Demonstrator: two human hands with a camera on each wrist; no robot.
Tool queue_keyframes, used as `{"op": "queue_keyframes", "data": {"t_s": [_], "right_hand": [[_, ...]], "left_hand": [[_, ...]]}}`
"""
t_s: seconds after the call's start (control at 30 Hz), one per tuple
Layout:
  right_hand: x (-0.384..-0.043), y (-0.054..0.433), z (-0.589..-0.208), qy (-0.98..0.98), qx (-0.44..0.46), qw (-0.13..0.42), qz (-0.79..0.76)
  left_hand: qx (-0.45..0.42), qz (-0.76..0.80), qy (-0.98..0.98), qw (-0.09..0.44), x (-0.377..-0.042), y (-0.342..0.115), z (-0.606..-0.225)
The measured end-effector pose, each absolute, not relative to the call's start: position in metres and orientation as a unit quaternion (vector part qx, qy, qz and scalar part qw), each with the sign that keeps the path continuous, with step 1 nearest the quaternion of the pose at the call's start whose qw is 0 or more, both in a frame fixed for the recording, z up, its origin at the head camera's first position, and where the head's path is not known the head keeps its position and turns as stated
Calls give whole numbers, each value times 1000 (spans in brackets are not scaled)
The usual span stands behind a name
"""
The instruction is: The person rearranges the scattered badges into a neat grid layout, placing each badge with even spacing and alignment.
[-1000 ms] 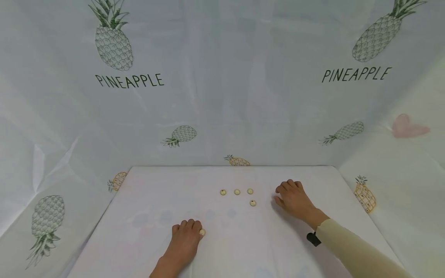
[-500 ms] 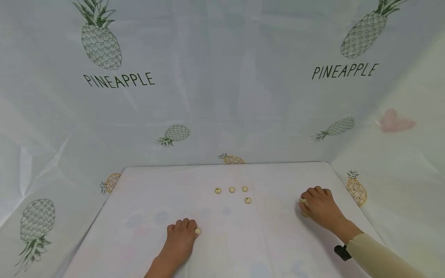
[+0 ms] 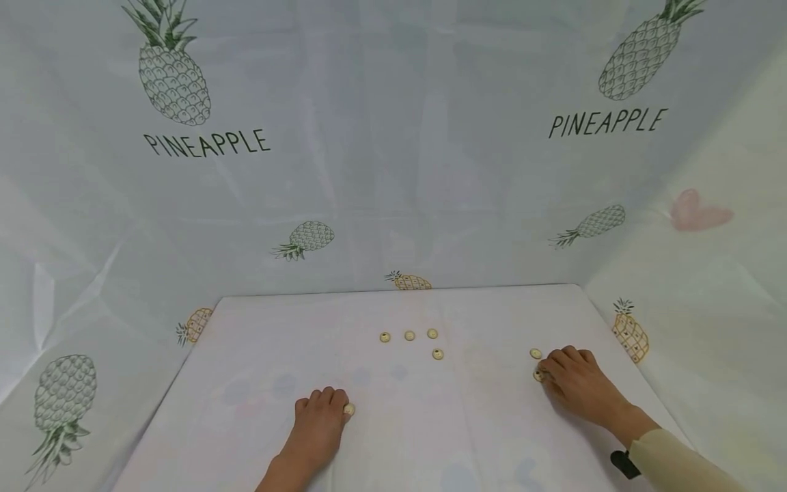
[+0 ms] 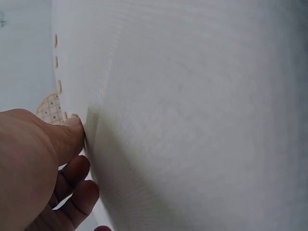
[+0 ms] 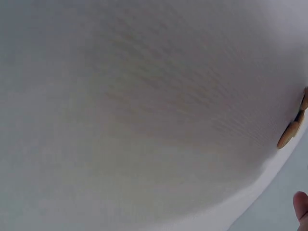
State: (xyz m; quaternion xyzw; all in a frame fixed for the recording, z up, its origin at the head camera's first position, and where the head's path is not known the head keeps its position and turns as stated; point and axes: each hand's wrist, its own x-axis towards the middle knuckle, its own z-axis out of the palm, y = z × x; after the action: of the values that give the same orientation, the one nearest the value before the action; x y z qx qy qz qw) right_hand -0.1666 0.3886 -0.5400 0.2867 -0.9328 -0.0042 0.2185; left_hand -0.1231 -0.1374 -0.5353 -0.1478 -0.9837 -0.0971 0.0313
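Fingers of my left hand, at the lower centre-left of the frame, pinch a small pale-yellow, wood-like round disc at the thumb side; the left-wrist view shows its thin rim just above my thumb tip. On the right, the bent fingers of my right hand come down narrow at a second pale-yellow disc, partly covering it; I cannot tell whether they grip it or only touch it.

Half a second ago those right fingers were at a third pale-yellow disc. Now it lies clear of them, just above the second, and my right hand has shifted slightly down and to the right. A second ago it was much closer to the middle. My left hand and its disc have stayed put, as have the row of three pale-yellow discs right of centre and the single pale-yellow disc just below the row's right end.

All the discs are flat-looking and round, some with a dark spot like a hole. They sit on a desk covered in smooth white cloth with faint bluish and pinkish blotches. Behind rises a creased white sheet printed with line-drawn pineapples. A soft beige sleeve covers my right forearm, beside a black wrist device.
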Motion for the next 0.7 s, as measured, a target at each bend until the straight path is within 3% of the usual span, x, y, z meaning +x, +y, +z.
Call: {"op": "queue_keyframes", "data": {"t_s": [0.43,0.7], "right_hand": [[-177,367,-544,-929,289,231,23],[-177,366,-545,-938,277,203,39]], "left_hand": [[-150,-102,-983,39,-125,-138,-539],[-148,-97,-984,36,-125,-139,-540]]}}
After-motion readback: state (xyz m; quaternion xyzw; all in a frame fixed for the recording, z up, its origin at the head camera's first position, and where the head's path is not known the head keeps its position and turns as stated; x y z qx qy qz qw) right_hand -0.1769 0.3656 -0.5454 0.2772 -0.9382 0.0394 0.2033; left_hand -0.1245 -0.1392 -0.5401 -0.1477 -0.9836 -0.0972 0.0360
